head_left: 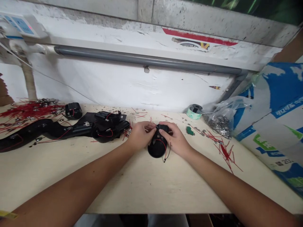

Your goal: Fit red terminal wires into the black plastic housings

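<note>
A black plastic housing (157, 149) with a round open end towards me rests on the table between my hands. A red wire and a black wire trail from its right side. My right hand (177, 138) is wrapped round the housing's far right part, thumb on top. My left hand (141, 134) has thumb and fingertips pinched together at the housing's far left edge. What is in that pinch is too small to make out. Just left of my left hand lie several similar black housings (103, 134) with red wires, some on their sides.
A heap of red wires (33, 108) and metal bits lies far left. At right are a green tape roll (194, 113), a small green piece (190, 130), loose red wires (226, 153), a clear bag of metal parts (220, 123) and a large blue-white box (276, 126). A wall stands behind.
</note>
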Motion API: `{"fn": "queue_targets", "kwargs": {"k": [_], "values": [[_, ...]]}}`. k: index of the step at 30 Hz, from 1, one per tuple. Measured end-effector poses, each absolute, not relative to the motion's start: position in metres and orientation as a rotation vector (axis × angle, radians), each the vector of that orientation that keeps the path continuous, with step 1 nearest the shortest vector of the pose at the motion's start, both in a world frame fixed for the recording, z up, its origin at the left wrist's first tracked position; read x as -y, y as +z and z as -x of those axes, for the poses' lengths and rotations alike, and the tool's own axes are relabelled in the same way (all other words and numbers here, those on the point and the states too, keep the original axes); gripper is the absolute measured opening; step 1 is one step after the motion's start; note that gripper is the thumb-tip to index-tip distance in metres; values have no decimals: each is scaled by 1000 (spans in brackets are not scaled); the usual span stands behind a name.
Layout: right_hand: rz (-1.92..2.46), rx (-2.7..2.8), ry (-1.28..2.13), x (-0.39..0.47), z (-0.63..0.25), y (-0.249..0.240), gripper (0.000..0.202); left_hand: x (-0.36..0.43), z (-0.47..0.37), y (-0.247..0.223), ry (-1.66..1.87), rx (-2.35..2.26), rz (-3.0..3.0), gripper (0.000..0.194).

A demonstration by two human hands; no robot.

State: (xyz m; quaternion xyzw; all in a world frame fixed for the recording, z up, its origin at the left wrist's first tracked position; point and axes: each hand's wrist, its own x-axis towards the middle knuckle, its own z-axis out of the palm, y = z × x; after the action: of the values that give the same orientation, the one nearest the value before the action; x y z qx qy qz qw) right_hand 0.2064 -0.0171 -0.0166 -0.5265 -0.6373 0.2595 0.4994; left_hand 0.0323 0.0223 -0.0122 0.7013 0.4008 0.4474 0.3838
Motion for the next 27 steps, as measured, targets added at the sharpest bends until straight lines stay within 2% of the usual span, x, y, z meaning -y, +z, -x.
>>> {"fn": "queue_targets", "kwargs": {"k": [5, 15, 20, 27], "values": [[1327, 1612, 454, 18, -208, -14, 28, -25, -34, -15, 1155, -995, -1735, 26], [1081, 1653, 417, 21, -203, -7, 9, -18, -35, -5, 1054, -828, -1653, 26], [1036, 1673, 385, 25, -202, -3, 18, -16, -34, -2, 1060, -799, -1693, 24], [1035, 1711, 369, 26, -203, -3, 16, -15, -34, 0, 1101, -821, -1663, 23]]}}
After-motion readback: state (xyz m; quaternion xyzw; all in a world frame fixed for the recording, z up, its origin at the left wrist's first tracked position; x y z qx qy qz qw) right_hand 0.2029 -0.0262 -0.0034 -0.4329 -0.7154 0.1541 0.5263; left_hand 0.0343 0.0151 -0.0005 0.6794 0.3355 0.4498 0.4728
